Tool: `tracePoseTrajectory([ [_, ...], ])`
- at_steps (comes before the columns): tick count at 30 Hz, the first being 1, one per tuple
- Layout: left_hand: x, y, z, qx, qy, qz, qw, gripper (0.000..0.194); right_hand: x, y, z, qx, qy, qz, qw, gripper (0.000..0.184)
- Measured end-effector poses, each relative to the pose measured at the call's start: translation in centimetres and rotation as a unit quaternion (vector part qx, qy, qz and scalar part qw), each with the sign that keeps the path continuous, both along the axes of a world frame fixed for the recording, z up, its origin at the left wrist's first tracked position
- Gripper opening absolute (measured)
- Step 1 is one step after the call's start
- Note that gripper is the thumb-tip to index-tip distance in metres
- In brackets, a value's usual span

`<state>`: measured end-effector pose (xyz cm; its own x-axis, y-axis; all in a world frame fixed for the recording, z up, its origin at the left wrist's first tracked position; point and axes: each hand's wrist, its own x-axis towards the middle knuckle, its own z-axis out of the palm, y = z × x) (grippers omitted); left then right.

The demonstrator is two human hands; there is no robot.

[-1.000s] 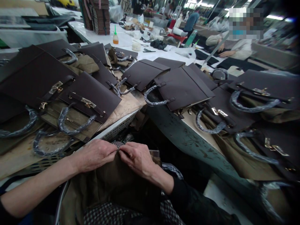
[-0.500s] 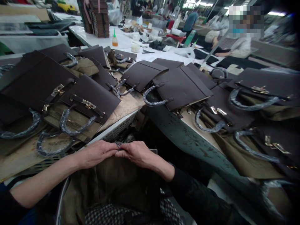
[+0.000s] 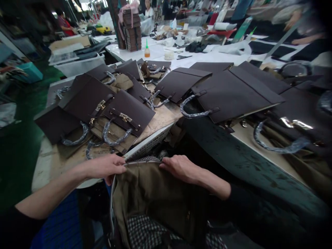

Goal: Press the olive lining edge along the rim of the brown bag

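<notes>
Olive-brown fabric lining (image 3: 145, 181) low at six o'clock, pale-edged rim facing twelve, running nine-to-three; long axis unclear. Left hand (image 3: 108, 166), fingers closed, pinching rim at eleven; right hand (image 3: 181, 167) gripping near twelve, closed.

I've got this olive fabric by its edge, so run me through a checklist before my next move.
1. Left hand gripping the edge: ok, fingers pinch it.
2. Right hand gripping the edge: ok, fingers pinch it further along.
3. Edge of the olive fabric in view between the hands: ok.
4. Left hand well away from the piled handbags: not ok, a plastic-wrapped handle lies close behind it.
5. Fabric's lower part free of snags: cannot tell, too dark beside the checked cloth.
</notes>
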<state>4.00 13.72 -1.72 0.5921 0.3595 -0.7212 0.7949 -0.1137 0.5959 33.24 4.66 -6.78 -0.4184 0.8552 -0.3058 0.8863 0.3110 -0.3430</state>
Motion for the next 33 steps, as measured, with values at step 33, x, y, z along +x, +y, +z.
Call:
tracePoseTrajectory([
  [33,-5.9,-19.6,0.3,0.109,0.014,0.386,0.916,0.055,-11.6,9.8,3.4,-0.24,0.23,0.36,0.872,0.049],
])
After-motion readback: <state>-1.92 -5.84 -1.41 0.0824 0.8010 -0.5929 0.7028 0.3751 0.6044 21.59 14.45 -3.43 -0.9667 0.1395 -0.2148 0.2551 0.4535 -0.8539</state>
